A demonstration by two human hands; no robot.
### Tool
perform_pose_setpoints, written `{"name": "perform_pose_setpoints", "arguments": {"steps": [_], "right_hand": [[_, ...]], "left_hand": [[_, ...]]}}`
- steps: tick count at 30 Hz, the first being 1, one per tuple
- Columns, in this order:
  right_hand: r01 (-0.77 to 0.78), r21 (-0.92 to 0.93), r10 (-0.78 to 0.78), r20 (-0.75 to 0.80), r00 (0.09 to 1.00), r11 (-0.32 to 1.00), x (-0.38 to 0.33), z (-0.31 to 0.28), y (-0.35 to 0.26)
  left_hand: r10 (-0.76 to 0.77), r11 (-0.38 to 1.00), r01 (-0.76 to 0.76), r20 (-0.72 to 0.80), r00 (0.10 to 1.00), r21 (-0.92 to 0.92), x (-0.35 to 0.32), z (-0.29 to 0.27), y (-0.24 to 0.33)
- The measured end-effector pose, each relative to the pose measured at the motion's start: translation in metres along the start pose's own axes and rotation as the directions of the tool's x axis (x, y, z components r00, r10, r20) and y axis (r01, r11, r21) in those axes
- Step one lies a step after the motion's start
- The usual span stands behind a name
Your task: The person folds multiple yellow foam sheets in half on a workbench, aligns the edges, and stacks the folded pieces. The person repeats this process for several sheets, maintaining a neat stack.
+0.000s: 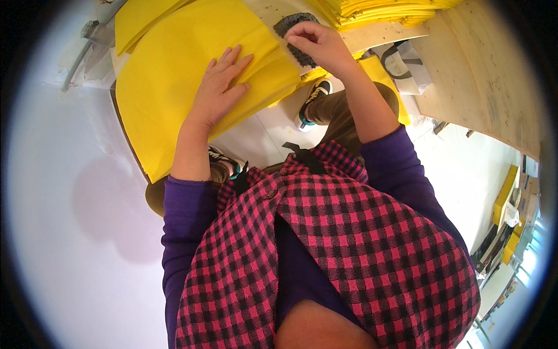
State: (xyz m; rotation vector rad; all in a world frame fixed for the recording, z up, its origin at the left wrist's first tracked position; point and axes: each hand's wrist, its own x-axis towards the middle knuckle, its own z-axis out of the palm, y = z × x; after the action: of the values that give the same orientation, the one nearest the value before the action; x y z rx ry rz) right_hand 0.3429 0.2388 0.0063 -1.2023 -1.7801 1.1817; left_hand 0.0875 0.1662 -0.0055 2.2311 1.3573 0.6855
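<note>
My left hand [220, 88] lies flat, fingers spread, on a large yellow sheet [168, 64] that hangs over the table's near edge. My right hand [318, 46] has its fingers pinched on a dark grey rough-edged pad [289, 24] that rests on a pale board just right of the yellow sheet. Both forearms are bare below purple sleeves, and I wear a pink and black checked vest.
A stack of yellow sheets [378, 10] lies at the top right. A wooden tabletop [488, 87] curves down the right side. A white bag with dark handles [407, 67] sits below it. My shoes [314, 99] stand on the white floor [70, 232]. Shelves with yellow items [508, 215] are at far right.
</note>
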Motion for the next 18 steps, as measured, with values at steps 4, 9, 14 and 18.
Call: {"name": "perform_pose_setpoints", "arguments": {"steps": [4, 9, 14, 18], "right_hand": [[-0.007, 0.031, 0.003, 0.118, 0.993, 0.999, -0.014, -0.009, 0.012], [0.152, -0.1, -0.128, 0.212, 0.969, 0.983, -0.021, -0.006, 0.017], [0.156, -0.074, -0.137, 0.211, 0.968, 0.985, -0.015, 0.004, 0.017], [0.173, -0.099, -0.147, 0.229, 0.962, 0.98, -0.011, 0.003, 0.014]], "left_hand": [[-0.002, 0.998, 0.0, -0.032, 0.999, -0.06, -0.001, 0.001, -0.003], [0.011, 0.997, -0.015, -0.048, 0.999, -0.073, -0.002, 0.002, -0.004], [0.004, 0.997, -0.007, -0.039, 0.999, -0.073, -0.001, 0.001, -0.003], [-0.001, 0.998, -0.002, -0.033, 0.999, -0.068, -0.001, 0.001, -0.003]]}}
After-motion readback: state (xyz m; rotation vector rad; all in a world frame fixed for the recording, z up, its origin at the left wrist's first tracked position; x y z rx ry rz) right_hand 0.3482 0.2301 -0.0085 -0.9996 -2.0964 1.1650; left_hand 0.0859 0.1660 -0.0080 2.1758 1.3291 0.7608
